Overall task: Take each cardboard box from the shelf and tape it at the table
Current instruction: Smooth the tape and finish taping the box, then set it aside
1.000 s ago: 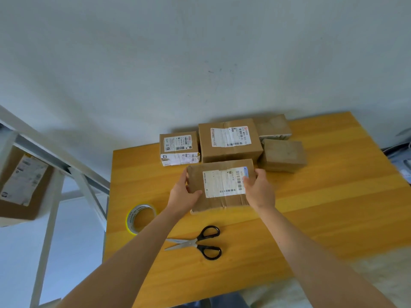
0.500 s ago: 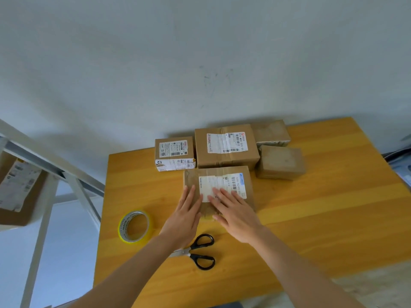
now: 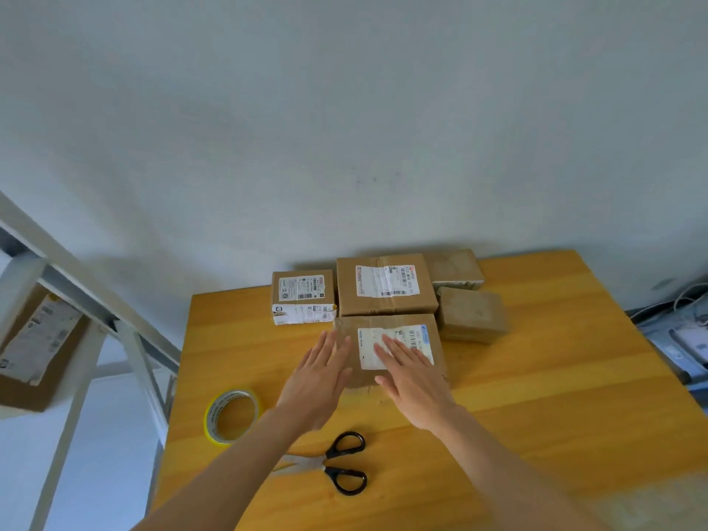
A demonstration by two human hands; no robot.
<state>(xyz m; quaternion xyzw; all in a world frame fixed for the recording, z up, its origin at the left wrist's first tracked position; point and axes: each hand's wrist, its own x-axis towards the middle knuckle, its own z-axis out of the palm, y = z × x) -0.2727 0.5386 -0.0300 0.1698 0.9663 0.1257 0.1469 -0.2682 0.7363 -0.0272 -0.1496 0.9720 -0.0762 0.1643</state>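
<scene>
Nearest to me on the table (image 3: 536,435) lie the black-handled scissors (image 3: 337,463), untouched, and to their left the yellow tape roll (image 3: 231,415) lies flat, just beside my left forearm.

Past them come my hands, and here is the change. A second ago each hand clasped an end of the front box (image 3: 387,350), the grip closed on its sides. Half a second ago the fingers had let go and lay spread on its top. Now the left hand (image 3: 318,381) is flat and open, fingers apart, over the box's left edge, while the right hand (image 3: 412,381) is equally flat and open, fingers resting on the white label. Neither grip holds anything. I cannot tell how hard the palms press.

The front box sits on the table, pushed up against the large labelled box (image 3: 385,283) behind it. To me, that means the placing is done and I am smoothing the top or a fresh strip of tape; whether new tape is on it I cannot make out.

Further back stand the small labelled box (image 3: 302,297) to the left and two plain boxes (image 3: 471,314) to the right, all close to the wall.

Far left, another cardboard box (image 3: 34,350) still rests on the shelf (image 3: 57,262), so I judge a further fetch remains.
</scene>
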